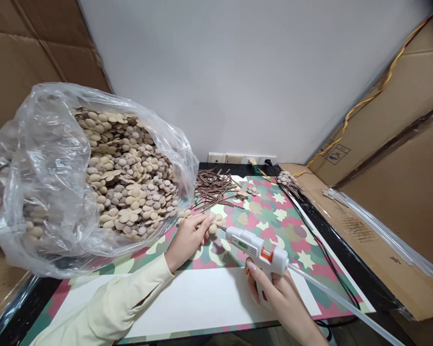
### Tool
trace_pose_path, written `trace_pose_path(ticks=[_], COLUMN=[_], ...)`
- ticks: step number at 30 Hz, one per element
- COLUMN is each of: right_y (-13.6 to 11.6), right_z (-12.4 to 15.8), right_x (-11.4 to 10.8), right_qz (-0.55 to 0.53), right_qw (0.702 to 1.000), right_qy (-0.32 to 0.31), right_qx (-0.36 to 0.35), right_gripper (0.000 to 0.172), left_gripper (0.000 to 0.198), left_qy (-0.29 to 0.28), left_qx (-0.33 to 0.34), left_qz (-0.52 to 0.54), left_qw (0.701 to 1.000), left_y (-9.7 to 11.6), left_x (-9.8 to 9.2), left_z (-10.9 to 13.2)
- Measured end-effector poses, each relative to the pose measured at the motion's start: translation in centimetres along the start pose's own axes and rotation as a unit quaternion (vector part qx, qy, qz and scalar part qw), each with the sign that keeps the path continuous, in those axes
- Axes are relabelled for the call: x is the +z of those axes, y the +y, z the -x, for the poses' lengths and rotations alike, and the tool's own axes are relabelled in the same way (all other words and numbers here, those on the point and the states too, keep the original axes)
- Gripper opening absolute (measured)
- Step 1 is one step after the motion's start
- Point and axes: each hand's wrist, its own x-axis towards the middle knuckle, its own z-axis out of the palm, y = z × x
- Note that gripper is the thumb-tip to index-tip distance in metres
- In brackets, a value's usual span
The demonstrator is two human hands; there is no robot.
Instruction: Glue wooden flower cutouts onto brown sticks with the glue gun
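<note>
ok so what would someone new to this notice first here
Probably the big clear plastic bag at the left, its mouth showing a mass of beige and grey-brown flower-shaped pieces. Next, the white hot glue gun in the right hand, its nozzle pointed at a beige flower held in the left hand. Beyond the hands, thin brown strips lie heaped beside the bag.

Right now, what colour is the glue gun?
Mostly white: the glue gun in the right hand, shown best in the head view.
</note>
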Motion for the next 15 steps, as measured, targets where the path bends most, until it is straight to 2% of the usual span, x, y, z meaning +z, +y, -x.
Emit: trace_pose_path(ticks=[15], right_y=[0.43], right_z=[0.19], right_x=[-0.05], right_qz=[0.006], right_qw=[1.000], right_qy=[-0.001], right_qx=[0.002], right_gripper=[0.048], left_gripper=[0.037], left_qy=[-0.004], left_qx=[-0.015], left_qz=[0.021], left_qw=[1.000], left_y=[-0.14], left_x=[0.05], left_z=[-0.01])
